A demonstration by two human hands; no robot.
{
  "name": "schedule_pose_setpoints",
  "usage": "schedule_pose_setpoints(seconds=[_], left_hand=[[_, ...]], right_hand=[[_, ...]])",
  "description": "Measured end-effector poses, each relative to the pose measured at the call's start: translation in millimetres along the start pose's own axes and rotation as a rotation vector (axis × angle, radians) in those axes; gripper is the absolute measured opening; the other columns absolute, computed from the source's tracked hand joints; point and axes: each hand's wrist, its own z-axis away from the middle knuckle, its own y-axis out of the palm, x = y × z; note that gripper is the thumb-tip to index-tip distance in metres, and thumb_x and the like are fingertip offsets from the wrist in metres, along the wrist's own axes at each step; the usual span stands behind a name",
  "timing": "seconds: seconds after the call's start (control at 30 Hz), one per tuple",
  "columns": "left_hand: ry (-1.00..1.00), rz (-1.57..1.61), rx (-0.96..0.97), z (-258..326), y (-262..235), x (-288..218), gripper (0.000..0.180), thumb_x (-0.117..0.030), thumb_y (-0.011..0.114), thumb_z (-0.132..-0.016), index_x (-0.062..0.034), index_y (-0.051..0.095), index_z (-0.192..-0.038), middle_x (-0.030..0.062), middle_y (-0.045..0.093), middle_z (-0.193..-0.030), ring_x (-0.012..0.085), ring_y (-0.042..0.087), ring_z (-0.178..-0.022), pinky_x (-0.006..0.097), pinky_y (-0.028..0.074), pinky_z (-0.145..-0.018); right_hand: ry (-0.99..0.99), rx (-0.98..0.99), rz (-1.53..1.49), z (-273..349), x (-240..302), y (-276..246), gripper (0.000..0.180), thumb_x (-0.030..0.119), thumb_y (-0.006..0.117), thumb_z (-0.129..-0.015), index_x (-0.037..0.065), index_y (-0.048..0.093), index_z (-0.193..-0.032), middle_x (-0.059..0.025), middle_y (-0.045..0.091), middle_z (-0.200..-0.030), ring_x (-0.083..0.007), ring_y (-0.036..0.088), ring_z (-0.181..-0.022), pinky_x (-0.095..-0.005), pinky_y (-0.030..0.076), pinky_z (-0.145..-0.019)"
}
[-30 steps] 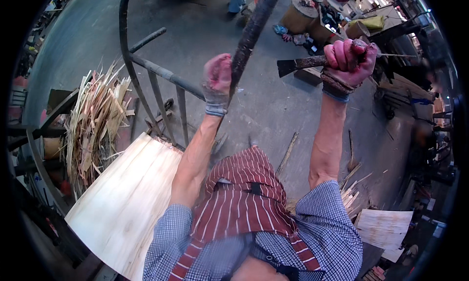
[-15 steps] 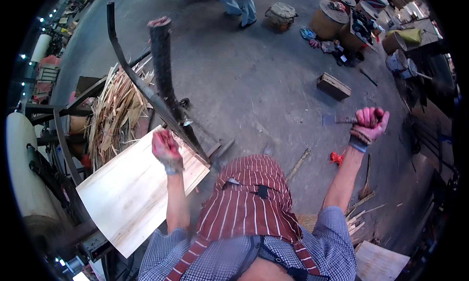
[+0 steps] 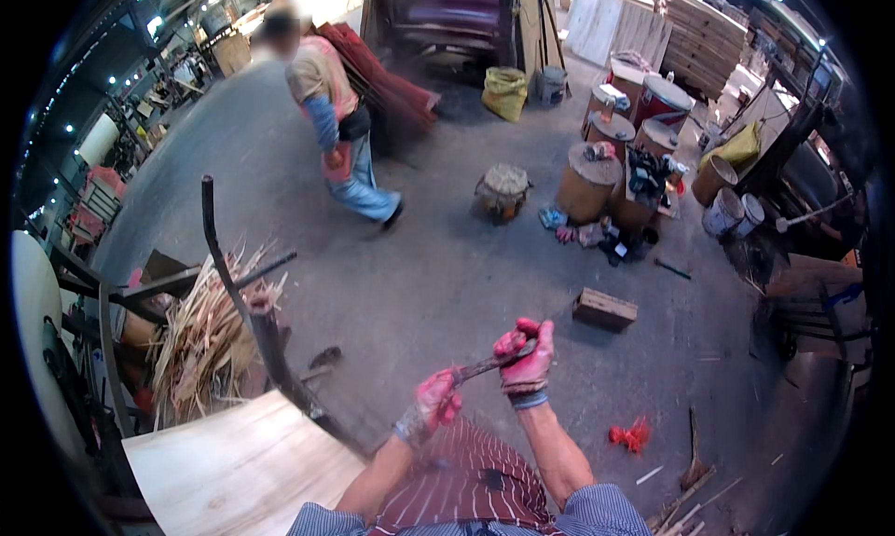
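Observation:
In front of my apron (image 3: pixel 457 475), both hands, in pink-red gloves with grey cuffs, meet at a dark, narrow scraper (image 3: pixel 480 368). My right hand (image 3: pixel 527 361) is wrapped round its handle. At the tool's other end my left hand (image 3: pixel 435 404) has its fingers closed, covering the blade. To the left, a pale wood veneer sheet (image 3: pixel 238 466) lies sloping beside a dark metal stand (image 3: pixel 270 345), apart from both hands.
A heap of veneer strips (image 3: pixel 210 336) lies behind the sheet. A wooden block (image 3: pixel 604 309) and red string (image 3: pixel 630 435) are on the floor at right. Farther off stand several drums (image 3: pixel 589 184) and a round stool-like bundle (image 3: pixel 503 191). Another person (image 3: pixel 340 130) walks at far left, beside a dark red stack.
My left hand has left the veneer sheet and come to the scraper. My right hand has brought the scraper inward. The view has tilted up, showing more of the walking person.

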Motion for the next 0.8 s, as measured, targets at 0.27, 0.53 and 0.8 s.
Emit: schedule_pose_setpoints(seconds=[0.27,0.53,0.8], left_hand=[[0.175,0.16,-0.097,-84,-20,-64,0.029,-0.034,0.061,-0.094,-0.0069,0.061,-0.105,0.0063,0.061,-0.066,0.0121,0.051,-0.043,0.026,0.039,-0.036],[0.309,0.058,-0.164,-124,-44,-177,0.027,-0.034,0.068,-0.092,-0.008,0.067,-0.097,0.0016,0.06,-0.062,0.0073,0.05,-0.047,0.023,0.037,-0.041],[0.246,-0.066,-0.249,-150,-82,-231,0.025,-0.032,0.071,-0.089,-0.0093,0.069,-0.1,0.0007,0.063,-0.068,0.0059,0.055,-0.055,0.021,0.041,-0.046]], right_hand=[[0.347,0.551,0.245,-82,8,35,0.063,0.052,0.047,-0.1,0.008,0.045,-0.145,-0.0207,0.053,-0.141,-0.0373,0.051,-0.13,-0.0577,0.032,-0.115],[0.832,0.52,0.494,-181,-14,131,0.072,0.051,0.055,-0.096,0.01,0.034,-0.151,-0.021,0.049,-0.145,-0.0384,0.05,-0.131,-0.0584,0.04,-0.108],[1.594,0.687,0.869,-296,-77,177,0.066,0.033,0.058,-0.097,0.0,0.034,-0.148,-0.0254,0.059,-0.129,-0.0377,0.067,-0.107,-0.0476,0.057,-0.088]])
